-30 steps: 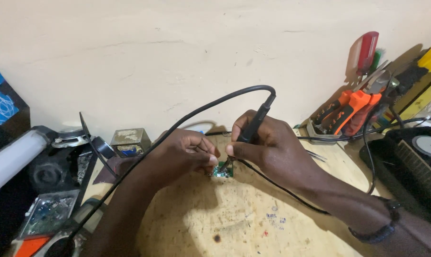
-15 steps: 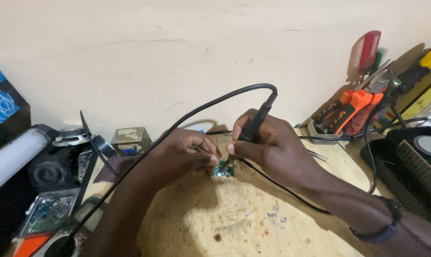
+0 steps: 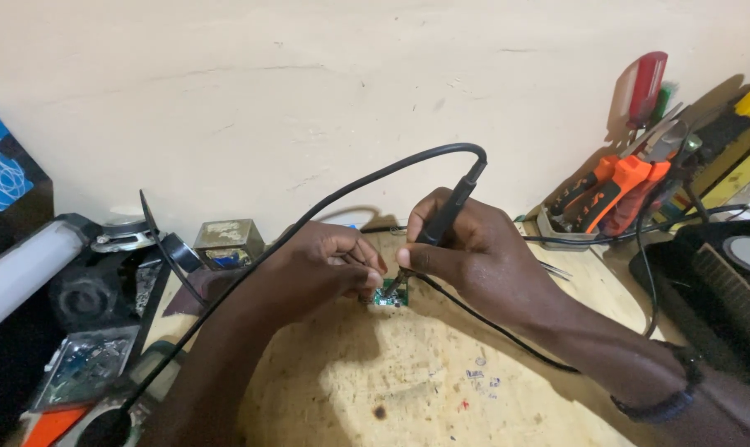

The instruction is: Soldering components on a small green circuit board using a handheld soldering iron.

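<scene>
Wooden bench (image 3: 408, 389) | right hand (image 3: 474, 257) grip closed on soldering iron (image 3: 445, 211) | left hand (image 3: 325, 269) pinches circuit board (image 3: 389, 293) | pliers (image 3: 615, 190) beside

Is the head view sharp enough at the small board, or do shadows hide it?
Head view: evenly lit, no glare; the small green board is in focus but mostly shadowed by the left hand and right hand, which holds the soldering iron; the frame edges bend slightly.

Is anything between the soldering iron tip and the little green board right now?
Nothing visible. The right hand holds the soldering iron with its tip down at the small green board, which the left hand steadies on the wooden table.
</scene>
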